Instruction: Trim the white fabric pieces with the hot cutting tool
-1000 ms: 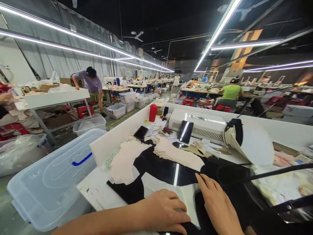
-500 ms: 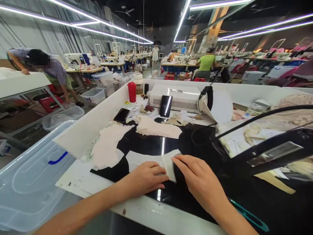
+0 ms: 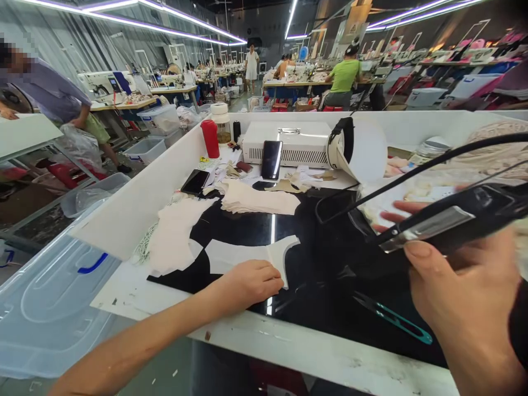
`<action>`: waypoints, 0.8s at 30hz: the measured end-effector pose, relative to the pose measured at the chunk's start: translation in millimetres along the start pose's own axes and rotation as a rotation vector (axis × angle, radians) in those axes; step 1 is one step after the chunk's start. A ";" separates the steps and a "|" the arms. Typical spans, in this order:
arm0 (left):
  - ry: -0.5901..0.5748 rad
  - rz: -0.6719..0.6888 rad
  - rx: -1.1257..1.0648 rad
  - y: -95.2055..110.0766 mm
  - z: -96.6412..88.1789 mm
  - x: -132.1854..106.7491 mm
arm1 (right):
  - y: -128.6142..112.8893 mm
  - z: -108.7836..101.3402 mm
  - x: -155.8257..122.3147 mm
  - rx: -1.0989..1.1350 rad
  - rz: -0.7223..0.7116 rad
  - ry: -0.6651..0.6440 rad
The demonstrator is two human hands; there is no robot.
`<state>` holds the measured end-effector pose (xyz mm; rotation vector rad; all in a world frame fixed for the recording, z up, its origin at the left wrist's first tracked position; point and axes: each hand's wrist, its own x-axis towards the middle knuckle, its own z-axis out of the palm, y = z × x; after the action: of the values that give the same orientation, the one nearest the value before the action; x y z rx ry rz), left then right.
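My left hand (image 3: 253, 281), fingers bent and close together, presses on the right part of a white fabric piece (image 3: 233, 256) with curved edges, lying on the black work surface. A fold or seam line runs near its right end, partly under my fingers. At the right, my right hand (image 3: 462, 286) is closed around a long black tool (image 3: 474, 212) with a shiny metal plate, thumb below and fingers behind it. Teal thread snips (image 3: 396, 319) lie between my hands. Beyond the piece are a stack of cream fabric pieces (image 3: 259, 199) and another cream pile (image 3: 175, 234).
A dark phone (image 3: 195, 181) lies flat and another phone (image 3: 271, 159) leans on a white metal box (image 3: 289, 144). A red cup (image 3: 210, 139) stands at back left. A black cable (image 3: 396, 181) arches over bagged fabric. A clear plastic bin lid (image 3: 53, 308) lies left; a person bends beyond.
My right hand has left the white fabric piece and gone right to the black tool, which has shifted. My left hand stays on the fabric. The view has tilted down slightly.
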<state>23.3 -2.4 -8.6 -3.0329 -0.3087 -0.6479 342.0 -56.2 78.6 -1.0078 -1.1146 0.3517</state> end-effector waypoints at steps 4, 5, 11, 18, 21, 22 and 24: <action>-0.036 0.063 0.121 2.3 10.4 9.6 | -4.3 36.5 -3.6 0.020 0.013 0.044; -0.034 0.070 0.136 3.6 12.4 11.1 | -4.5 42.9 -5.2 0.026 -0.006 0.054; -0.028 0.066 0.185 14.3 16.9 14.8 | -7.9 68.3 -20.6 0.140 0.046 -0.011; -0.042 -0.104 0.075 20.1 13.7 15.4 | -5.9 85.5 -45.0 0.231 0.056 -0.048; -0.024 -0.275 -0.127 19.1 10.6 15.9 | -2.6 88.6 -53.7 0.318 0.079 -0.055; -0.016 -0.327 -0.184 18.7 9.9 16.1 | -1.9 89.1 -56.0 0.344 0.089 -0.063; 0.010 -0.406 -0.269 18.0 9.2 16.5 | -1.1 89.7 -59.6 0.390 0.110 -0.082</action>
<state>45.2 -16.3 -10.0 -3.2421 -0.9248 -0.7790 237.7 -53.5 52.0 -0.7141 -1.0150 0.6765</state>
